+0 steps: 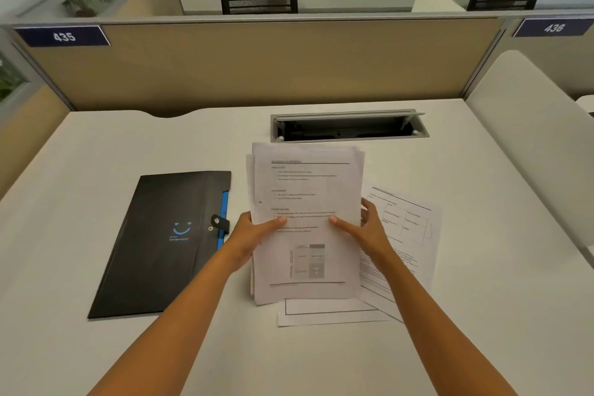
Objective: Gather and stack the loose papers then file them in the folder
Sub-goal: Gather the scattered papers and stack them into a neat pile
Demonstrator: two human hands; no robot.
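A stack of printed papers [307,190] is held upright-tilted over the middle of the white desk [96,151]. My left hand [252,235] grips its left edge, thumb on the front sheet. My right hand [366,230] grips the right edge the same way. The sheets in the stack are slightly uneven at the edges. Two loose sheets still lie flat: one with a table [408,222] angled to the right, and one with a black frame [331,312] under the stack's lower edge. A closed black folder [160,241] with a blue smile logo and a snap strap lies to the left.
An open grey cable tray [348,125] is sunk into the desk just beyond the papers. A tan partition [257,64] closes the back, with a white divider [527,125] on the right. Black planters stand above the partition.
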